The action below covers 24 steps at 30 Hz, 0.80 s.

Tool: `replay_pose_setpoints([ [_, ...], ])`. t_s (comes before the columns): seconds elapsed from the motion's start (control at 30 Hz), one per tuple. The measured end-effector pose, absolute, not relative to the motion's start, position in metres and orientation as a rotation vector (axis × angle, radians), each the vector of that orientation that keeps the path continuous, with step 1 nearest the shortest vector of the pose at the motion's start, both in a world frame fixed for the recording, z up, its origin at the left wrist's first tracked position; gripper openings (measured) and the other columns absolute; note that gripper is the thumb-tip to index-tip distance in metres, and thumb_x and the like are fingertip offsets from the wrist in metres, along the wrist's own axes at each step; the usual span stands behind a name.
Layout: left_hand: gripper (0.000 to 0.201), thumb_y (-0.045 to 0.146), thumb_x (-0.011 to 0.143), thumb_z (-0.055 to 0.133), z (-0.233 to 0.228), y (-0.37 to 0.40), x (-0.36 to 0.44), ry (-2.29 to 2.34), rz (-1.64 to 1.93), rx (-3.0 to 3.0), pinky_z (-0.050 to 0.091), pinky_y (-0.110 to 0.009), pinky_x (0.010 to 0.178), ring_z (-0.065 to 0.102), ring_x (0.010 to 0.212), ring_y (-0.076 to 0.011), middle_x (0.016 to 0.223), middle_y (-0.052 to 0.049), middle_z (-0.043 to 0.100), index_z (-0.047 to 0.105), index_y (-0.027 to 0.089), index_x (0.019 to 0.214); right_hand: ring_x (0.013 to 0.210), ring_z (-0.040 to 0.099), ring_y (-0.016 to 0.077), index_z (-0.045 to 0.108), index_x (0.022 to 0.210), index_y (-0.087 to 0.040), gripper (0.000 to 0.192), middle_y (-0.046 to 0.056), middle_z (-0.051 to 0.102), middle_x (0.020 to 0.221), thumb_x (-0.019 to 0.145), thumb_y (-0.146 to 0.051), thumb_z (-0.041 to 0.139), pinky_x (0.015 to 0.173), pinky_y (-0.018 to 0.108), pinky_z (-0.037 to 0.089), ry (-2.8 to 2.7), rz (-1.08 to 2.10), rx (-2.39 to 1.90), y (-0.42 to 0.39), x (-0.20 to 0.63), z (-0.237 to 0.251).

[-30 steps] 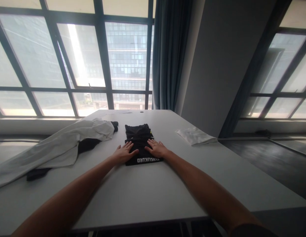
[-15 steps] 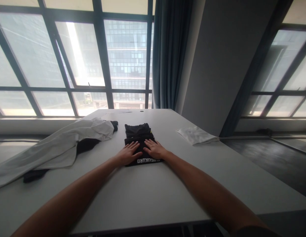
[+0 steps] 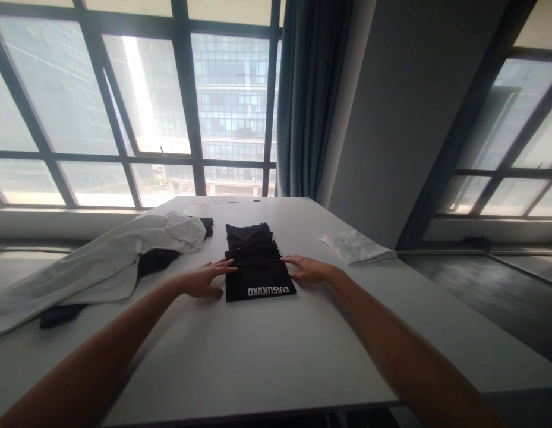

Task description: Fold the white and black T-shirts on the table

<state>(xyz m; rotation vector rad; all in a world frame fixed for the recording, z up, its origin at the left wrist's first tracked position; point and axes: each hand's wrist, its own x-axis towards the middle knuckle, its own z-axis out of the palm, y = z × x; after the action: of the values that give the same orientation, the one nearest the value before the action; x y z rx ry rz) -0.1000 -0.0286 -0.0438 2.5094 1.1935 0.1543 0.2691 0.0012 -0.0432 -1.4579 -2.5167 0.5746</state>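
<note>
A folded black garment [image 3: 258, 274] with white lettering along its near edge lies on the white table [image 3: 258, 356]. Its far part is gathered and wrinkled, with a bit of yellow showing at the right side. My left hand [image 3: 205, 279] is at the garment's left edge, fingers stretched out and their tips over the cloth. At the right edge is my right hand [image 3: 309, 268], its fingers extended with the tips at the border of the cloth. Neither hand grips anything.
White and black clothes [image 3: 169, 238] lie loosely heaped on the left of the table. A folded white cloth [image 3: 358, 246] rests near the right edge. Beyond the table are windows, a dark curtain [image 3: 305, 107] and a grey pillar [image 3: 391, 119].
Both hands have moved apart, from lying flat on top of the black garment to its left and right edges. The full white lettering now shows.
</note>
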Motion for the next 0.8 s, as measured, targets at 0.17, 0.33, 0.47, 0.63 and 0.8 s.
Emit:
replay_pose_setpoints([
  [0.17, 0.059, 0.015, 0.079, 0.054, -0.051, -0.037, -0.075, 1.159, 0.333, 2.637, 0.02, -0.049, 0.123, 0.035, 0.146, -0.0274, 0.156, -0.007, 0.043, 0.059, 0.024, 0.138, 0.146, 0.033, 0.03, 0.062, 0.136, -0.028, 0.069, 0.007, 0.031, 0.161, 0.069, -0.024, 0.08, 0.12, 0.04, 0.027, -2.605, 0.762, -1.3, -0.004, 0.265, -0.032],
  [0.33, 0.04, 0.014, 0.08, 0.047, -0.056, -0.036, -0.062, 1.164, 0.72, 2.563, 0.053, -0.037, 0.096, 0.071, 0.102, -0.0243, 0.11, -0.008, 0.076, 0.072, 0.017, 0.112, 0.138, 0.044, 0.032, 0.075, 0.113, -0.02, 0.046, 0.013, 0.043, 0.154, 0.067, -0.021, 0.079, 0.116, 0.042, 0.033, -2.597, 0.731, -1.186, -0.004, 0.261, -0.028],
  [0.47, 0.029, 0.032, 0.088, 0.05, -0.045, -0.035, -0.065, 1.158, 1.067, 2.309, 0.056, -0.031, 0.068, 0.068, 0.069, -0.0213, 0.072, -0.005, 0.073, 0.071, 0.013, 0.085, 0.102, 0.065, 0.0264, 0.072, 0.095, -0.017, 0.026, 0.01, 0.072, 0.106, 0.084, -0.038, 0.063, 0.093, 0.041, 0.051, -2.261, 0.703, -0.992, -0.006, 0.253, -0.023],
  [0.63, 0.053, 0.056, 0.074, 0.073, -0.028, -0.044, -0.057, 0.847, 1.127, 1.879, 0.061, -0.04, 0.076, 0.072, 0.09, -0.0289, 0.098, -0.011, 0.077, 0.068, 0.012, 0.103, 0.078, 0.061, 0.019, 0.058, 0.093, -0.019, 0.044, 0.003, 0.067, 0.085, 0.09, -0.061, 0.047, 0.067, 0.029, 0.051, -1.732, 0.62, -0.92, -0.013, 0.226, -0.019],
  [0.8, 0.056, 0.053, 0.067, 0.082, -0.022, -0.055, -0.043, 0.864, 1.026, 1.797, 0.062, -0.047, 0.085, 0.072, 0.101, -0.0324, 0.111, -0.013, 0.076, 0.071, 0.014, 0.106, 0.073, 0.06, 0.0178, 0.055, 0.087, -0.02, 0.045, 0.002, 0.065, 0.078, 0.089, -0.064, 0.047, 0.064, 0.029, 0.051, -1.649, 0.535, -0.981, -0.022, 0.213, -0.014],
])
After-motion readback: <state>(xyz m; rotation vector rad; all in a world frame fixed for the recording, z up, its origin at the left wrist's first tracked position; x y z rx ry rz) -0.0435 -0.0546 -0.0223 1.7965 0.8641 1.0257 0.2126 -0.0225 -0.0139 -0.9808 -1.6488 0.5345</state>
